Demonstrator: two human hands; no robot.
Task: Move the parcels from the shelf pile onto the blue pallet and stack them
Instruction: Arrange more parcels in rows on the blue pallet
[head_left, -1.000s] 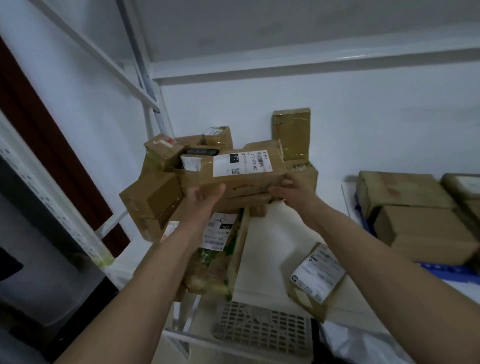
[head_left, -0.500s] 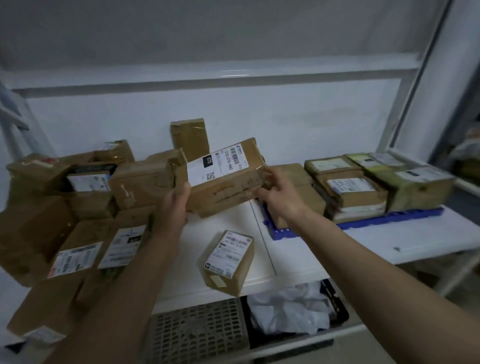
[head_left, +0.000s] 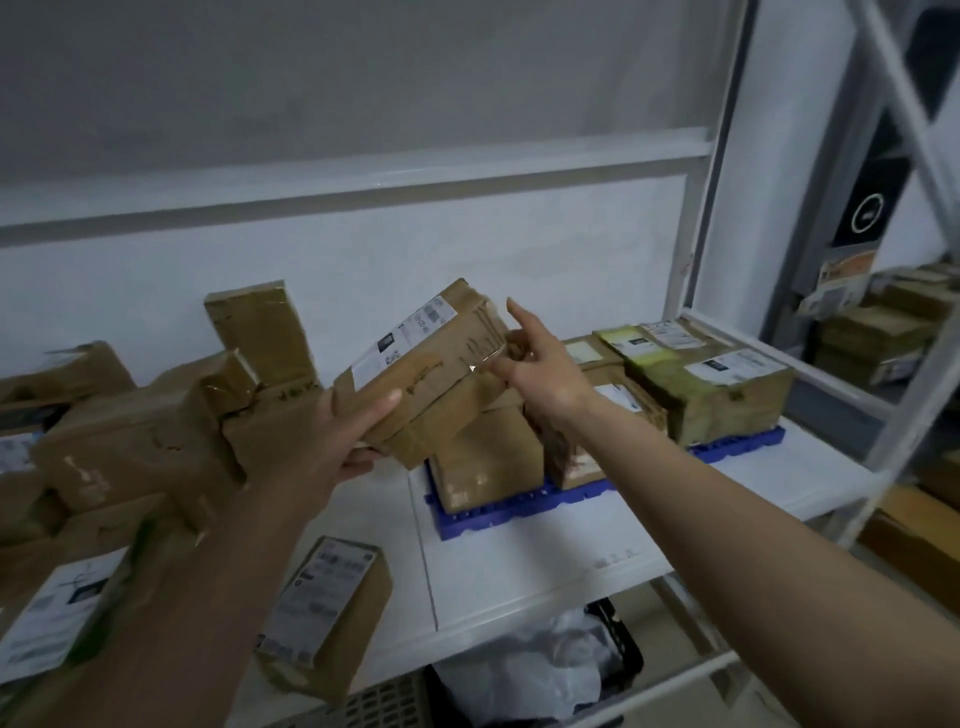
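I hold a brown taped parcel (head_left: 431, 384) with a white label, tilted up to the right, over the left end of the blue pallet (head_left: 498, 512). My left hand (head_left: 343, 436) grips its lower left end, thumb on the front face. My right hand (head_left: 540, 374) holds its upper right end, with the index finger sticking up. Several parcels stand on the pallet, one (head_left: 488, 457) right under the held parcel and a greenish one (head_left: 727, 389) at the right. The shelf pile (head_left: 135, 447) fills the left.
A small labelled parcel (head_left: 327, 608) lies at the white shelf's (head_left: 571, 551) front edge. One parcel (head_left: 260, 327) leans upright against the back wall. A white frame post (head_left: 717, 208) rises at the right. Below the shelf stands a dark basket (head_left: 618, 639) with white plastic.
Both hands carried the parcel rightwards from the pile to above the pallet's left end and tilted it more steeply. My view swung right. My right index finger has lifted off.
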